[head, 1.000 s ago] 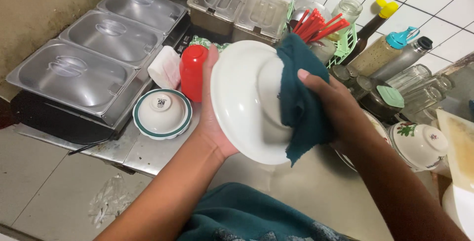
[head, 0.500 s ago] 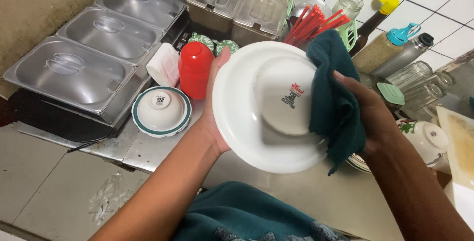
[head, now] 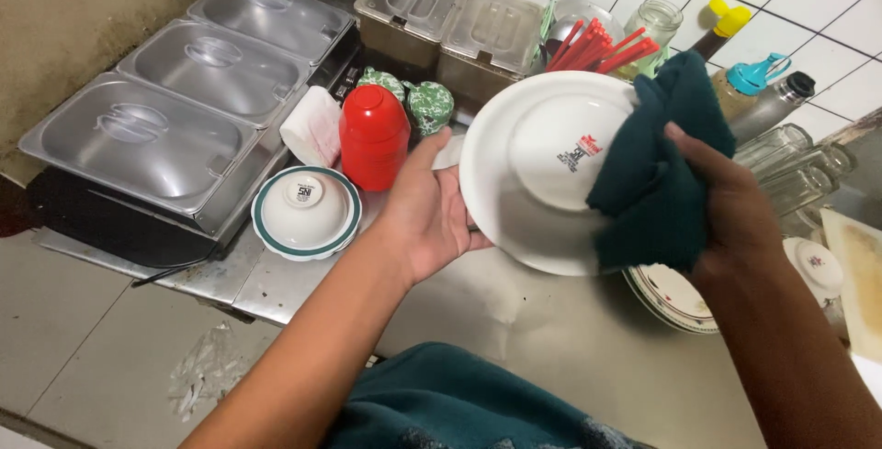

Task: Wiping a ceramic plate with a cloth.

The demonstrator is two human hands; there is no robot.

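Note:
My left hand (head: pixel 425 219) grips the left rim of a white plate (head: pixel 533 173), held up with its underside facing me. My right hand (head: pixel 730 205) presses a dark green cloth (head: pixel 657 178) against the plate's right edge, and the cloth covers that part of the rim. Both hands hover above a steel counter (head: pixel 542 339). An upturned white bowl with a green rim (head: pixel 306 212) sits on the counter left of my left hand.
Three lidded steel pans (head: pixel 175 100) fill the back left. A red lidded container (head: pixel 374 136), clear lidded bins (head: pixel 450 22), red chopsticks (head: pixel 597 45), bottles and glass jars (head: pixel 781 155) stand behind. Stacked plates (head: pixel 675 297) lie under my right wrist.
The plate has shifted right and tilted so its base faces me more fully. The cloth has slid from the plate's middle out to its right rim.

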